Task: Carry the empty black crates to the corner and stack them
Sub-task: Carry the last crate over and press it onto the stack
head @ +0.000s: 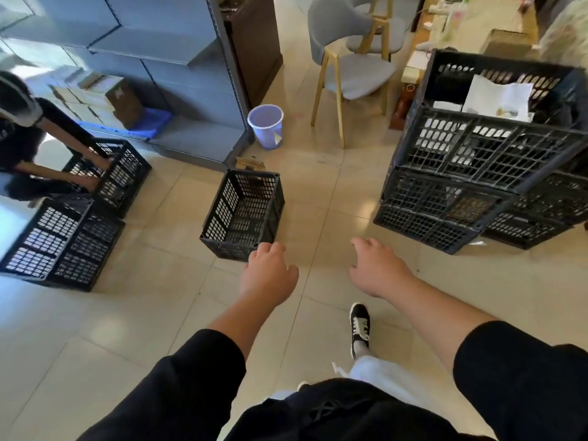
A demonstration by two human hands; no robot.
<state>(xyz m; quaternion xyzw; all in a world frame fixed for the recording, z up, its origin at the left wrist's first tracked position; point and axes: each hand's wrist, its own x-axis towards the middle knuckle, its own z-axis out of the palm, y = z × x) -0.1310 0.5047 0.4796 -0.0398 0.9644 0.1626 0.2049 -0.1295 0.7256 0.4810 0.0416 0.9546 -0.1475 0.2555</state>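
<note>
Your left hand (269,272) and right hand (377,268) both reach forward with fingers loosely curled and grip nothing; the left one hovers just above the near corner of the small crate (243,213), which stands empty on the tiled floor (143,329) in front of you, apart from the rest. To your right a crate stack (477,173) leans unevenly, its top crate tilted and holding white papers (499,97), so that one is not empty; whether this is the corner meant, I cannot tell. To your left two more crates (63,243) sit side by side, and another person (28,135) has both hands in the farther one. Judging from this, the job is partly done at best; the small crate has yet to be lifted, and the left pair remains on the floor unstacked.
</note>
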